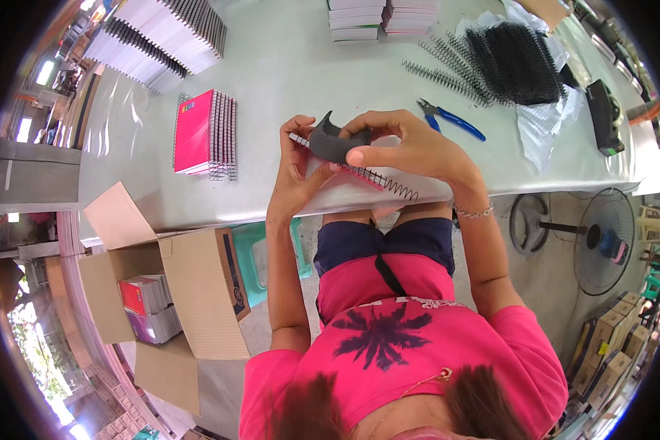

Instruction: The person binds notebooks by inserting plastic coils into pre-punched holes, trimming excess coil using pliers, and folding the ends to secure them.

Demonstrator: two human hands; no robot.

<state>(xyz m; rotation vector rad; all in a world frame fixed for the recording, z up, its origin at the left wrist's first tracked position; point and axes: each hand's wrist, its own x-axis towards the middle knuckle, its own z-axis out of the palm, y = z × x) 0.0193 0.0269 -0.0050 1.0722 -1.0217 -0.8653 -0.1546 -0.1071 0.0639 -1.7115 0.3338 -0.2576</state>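
Note:
My left hand [299, 170] is closed on a small notebook [365, 177] with a pink cover, seen nearly edge-on above the table's near edge. A dark wire coil [397, 188] runs along the notebook's edge, and its free end sticks out to the right. My right hand [418, 147] grips a dark grey curved piece [331, 144] with a pointed tip, thumb in front and fingers behind. That piece lies over the notebook and hides part of it; its kind I cannot make out. Blue-handled cutting pliers [455, 122] lie beyond my right hand.
Pink coil-bound notebooks [196, 136] are stacked at left, with taller stacks [161, 37] behind. Loose coils [447, 73] and a dark coil pile [510, 62] lie at far right, near a black device [603, 117]. An open carton [205, 293] stands lower left, a fan [603, 242] at right.

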